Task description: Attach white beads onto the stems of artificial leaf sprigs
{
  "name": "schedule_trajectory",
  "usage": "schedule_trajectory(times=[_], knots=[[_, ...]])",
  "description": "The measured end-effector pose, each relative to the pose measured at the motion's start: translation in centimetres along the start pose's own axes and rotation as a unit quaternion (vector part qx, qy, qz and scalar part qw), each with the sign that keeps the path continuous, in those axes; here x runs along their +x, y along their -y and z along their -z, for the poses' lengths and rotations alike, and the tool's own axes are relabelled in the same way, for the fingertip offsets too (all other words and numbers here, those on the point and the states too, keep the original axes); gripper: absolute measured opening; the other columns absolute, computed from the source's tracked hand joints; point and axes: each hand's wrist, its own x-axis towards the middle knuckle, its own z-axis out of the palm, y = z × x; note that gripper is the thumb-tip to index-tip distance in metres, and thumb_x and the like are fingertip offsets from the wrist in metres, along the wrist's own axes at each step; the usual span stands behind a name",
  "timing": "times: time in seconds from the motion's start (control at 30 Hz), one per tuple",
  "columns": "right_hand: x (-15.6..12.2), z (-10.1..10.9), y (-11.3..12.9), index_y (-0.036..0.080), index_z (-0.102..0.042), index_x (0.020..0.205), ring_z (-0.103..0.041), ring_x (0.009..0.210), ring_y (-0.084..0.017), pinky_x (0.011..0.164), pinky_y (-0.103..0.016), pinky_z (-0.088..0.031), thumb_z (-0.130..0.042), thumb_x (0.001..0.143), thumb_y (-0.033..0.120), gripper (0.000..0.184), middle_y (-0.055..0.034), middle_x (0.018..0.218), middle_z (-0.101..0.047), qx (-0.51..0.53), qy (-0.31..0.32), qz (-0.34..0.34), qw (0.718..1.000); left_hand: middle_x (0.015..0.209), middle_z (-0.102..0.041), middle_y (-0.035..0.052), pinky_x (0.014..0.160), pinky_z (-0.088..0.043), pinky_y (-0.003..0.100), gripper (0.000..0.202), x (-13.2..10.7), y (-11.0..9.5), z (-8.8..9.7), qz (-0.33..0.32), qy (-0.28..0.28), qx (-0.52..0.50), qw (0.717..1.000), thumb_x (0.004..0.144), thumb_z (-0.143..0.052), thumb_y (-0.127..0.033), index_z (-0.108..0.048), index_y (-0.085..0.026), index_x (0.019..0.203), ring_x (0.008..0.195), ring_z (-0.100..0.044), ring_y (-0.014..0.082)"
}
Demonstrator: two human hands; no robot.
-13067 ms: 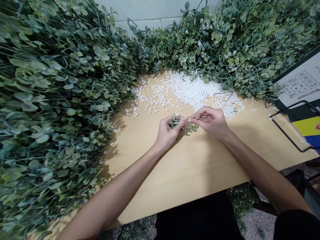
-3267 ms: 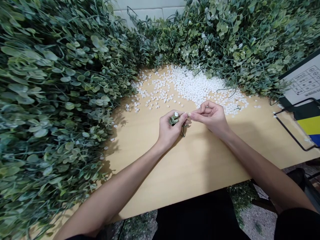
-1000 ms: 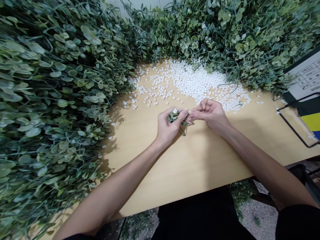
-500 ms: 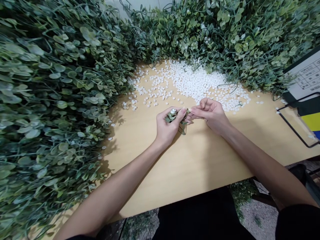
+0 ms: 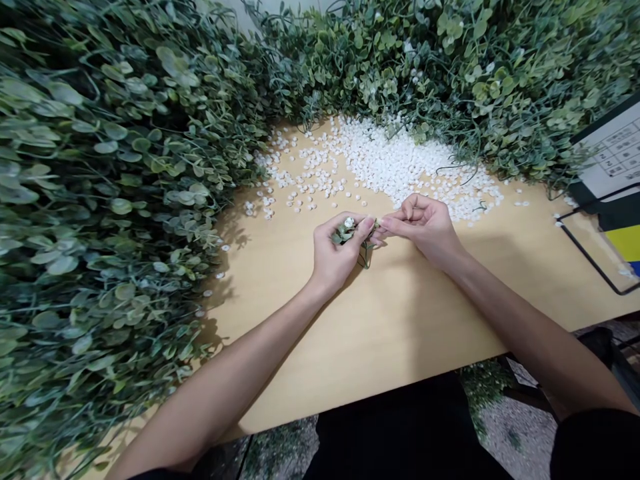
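Note:
My left hand is closed around a small artificial leaf sprig with green leaves and a white bead-like piece on it. Part of the green stem hangs below the fingers. My right hand meets the left at the fingertips, its thumb and forefinger pinched at the sprig's tip. Whatever sits between those fingertips is too small to make out clearly. Just beyond both hands lies a spread of small white ring-shaped pieces on the wooden table.
Tall heaps of artificial greenery line the left side and the back of the table. At the right stand a box with a printed label and a black wire frame. Several white rings are scattered near the left foliage.
Both hands keep almost the same place and hold. The view has shifted very slightly; nothing has been let go or newly taken.

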Motion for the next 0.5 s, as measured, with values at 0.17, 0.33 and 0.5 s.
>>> schedule_trajectory(times=[0.17, 0.33, 0.5], knots=[[-0.05, -0.04, -0.02, 0.023, -0.048, 0.075, -0.078, 0.072, -0.020, 0.072, -0.035, -0.066, -0.097, 0.069, 0.036, 0.052, -0.0050, 0.086, -0.082, -0.003, 0.011, 0.000, 1.000, 0.073, -0.074, 0.0025, 0.067, -0.064, 0.028, 0.028, -0.02, -0.29, -0.04, -0.006, 0.005, 0.012, 1.000, 0.083, -0.084, -0.043, -0.075, -0.016, 0.082, 0.063, -0.073, 0.0150], [-0.18, -0.52, 0.23, 0.023, -0.046, 0.075, -0.077, 0.070, -0.020, 0.068, -0.035, -0.066, -0.097, 0.069, 0.038, 0.053, -0.0041, 0.082, -0.081, -0.003, 0.014, -0.001, 1.000, 0.070, -0.073, 0.0018, 0.069, -0.065, 0.030, 0.029, -0.07, -0.63, -0.25, 0.003, 0.012, -0.004, 1.000, 0.083, -0.083, -0.043, -0.075, -0.016, 0.080, 0.063, -0.073, 0.0161], [-0.24, -0.72, 0.20, 0.023, -0.046, 0.075, -0.077, 0.069, -0.020, 0.069, -0.035, -0.066, -0.098, 0.067, 0.039, 0.054, -0.0044, 0.084, -0.081, -0.009, -0.002, 0.001, 1.000, 0.071, -0.074, 0.0018, 0.069, -0.066, 0.031, 0.027, -0.09, -0.64, -0.36, 0.014, 0.009, -0.025, 1.000, 0.083, -0.084, -0.042, -0.075, -0.016, 0.081, 0.063, -0.074, 0.0165]])
